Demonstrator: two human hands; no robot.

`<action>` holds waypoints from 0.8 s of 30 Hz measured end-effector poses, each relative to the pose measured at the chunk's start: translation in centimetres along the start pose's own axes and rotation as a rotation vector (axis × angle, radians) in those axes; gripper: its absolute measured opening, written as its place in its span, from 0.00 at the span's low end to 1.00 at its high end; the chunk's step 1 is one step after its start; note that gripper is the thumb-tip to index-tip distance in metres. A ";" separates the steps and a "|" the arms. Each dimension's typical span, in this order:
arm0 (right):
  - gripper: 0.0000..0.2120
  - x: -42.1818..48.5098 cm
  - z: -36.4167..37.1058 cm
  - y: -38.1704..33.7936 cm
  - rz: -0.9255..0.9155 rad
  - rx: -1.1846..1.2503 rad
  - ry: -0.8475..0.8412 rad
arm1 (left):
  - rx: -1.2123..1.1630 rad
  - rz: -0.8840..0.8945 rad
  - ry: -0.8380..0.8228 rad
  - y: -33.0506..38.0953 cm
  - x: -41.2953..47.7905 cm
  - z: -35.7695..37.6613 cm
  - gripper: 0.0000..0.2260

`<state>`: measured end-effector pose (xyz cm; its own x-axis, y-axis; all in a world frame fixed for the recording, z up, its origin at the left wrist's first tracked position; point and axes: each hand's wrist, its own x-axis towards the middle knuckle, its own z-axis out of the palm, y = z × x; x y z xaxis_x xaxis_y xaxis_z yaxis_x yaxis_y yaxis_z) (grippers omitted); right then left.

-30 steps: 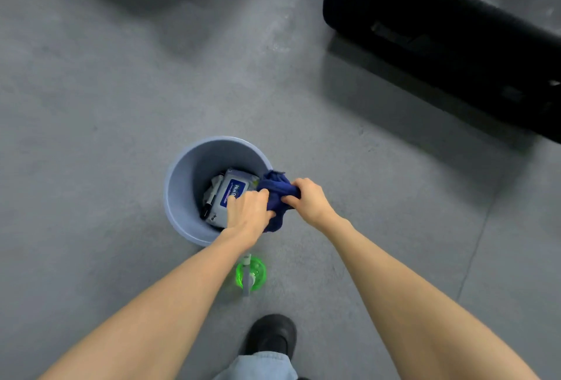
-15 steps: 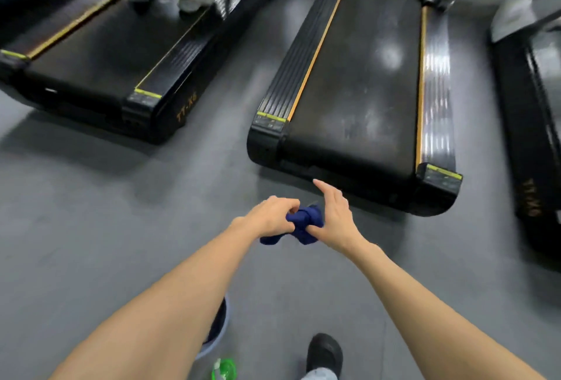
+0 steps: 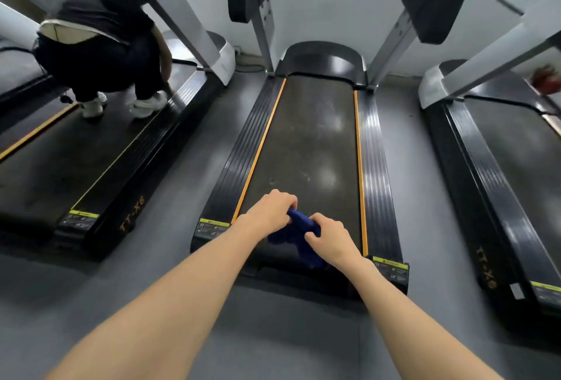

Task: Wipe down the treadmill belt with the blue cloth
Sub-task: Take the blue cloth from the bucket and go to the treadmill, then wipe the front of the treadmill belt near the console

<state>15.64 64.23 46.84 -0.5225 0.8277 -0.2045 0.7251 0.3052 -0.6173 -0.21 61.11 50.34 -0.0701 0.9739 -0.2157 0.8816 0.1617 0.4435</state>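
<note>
On the left treadmill (image 3: 60, 161) another person (image 3: 103, 45) crouches in white shoes. Your left hand (image 3: 268, 212) curls its fingers round one end of the bunched blue cloth (image 3: 299, 226). Your right hand (image 3: 329, 238) grips the other end. The cloth sits over the near end of the middle treadmill belt (image 3: 309, 149); you cannot tell whether it touches. A third treadmill (image 3: 516, 152) stands to the right.
</note>
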 end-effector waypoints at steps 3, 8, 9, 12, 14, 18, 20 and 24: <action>0.08 4.5 -2.8 -1.4 0.005 0.104 0.032 | 0.022 -0.018 0.060 -0.3 4.6 -3.0 0.07; 0.13 13.0 -7.5 -4.6 -0.041 0.206 0.076 | -0.019 -0.031 0.084 -2.5 13.7 -7.8 0.08; 0.12 15.1 -8.4 -5.0 -0.045 0.189 0.111 | -0.016 -0.018 0.082 -2.8 15.9 -9.0 0.09; 0.07 21.3 -11.1 -5.6 0.022 0.134 0.235 | 0.034 0.027 0.046 -3.4 22.1 -12.8 0.11; 0.09 24.8 -12.5 -5.7 0.100 0.122 0.289 | 0.072 0.041 -0.022 -3.7 25.0 -15.2 0.15; 0.10 29.5 -14.3 -5.1 0.165 0.154 0.352 | 0.074 0.008 -0.043 -4.6 30.0 -18.8 0.20; 0.07 31.3 -15.6 -4.6 0.199 0.208 0.425 | 0.084 -0.005 -0.048 -4.6 32.2 -19.4 0.21; 0.05 35.2 -18.2 -3.1 0.300 0.285 0.604 | 0.108 -0.004 -0.079 -4.4 37.1 -19.6 0.20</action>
<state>3.16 101.00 55.42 0.0788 0.9969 0.0076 0.6100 -0.0422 -0.7913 -15.80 99.63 57.44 -0.0408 0.9570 -0.2873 0.9267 0.1438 0.3473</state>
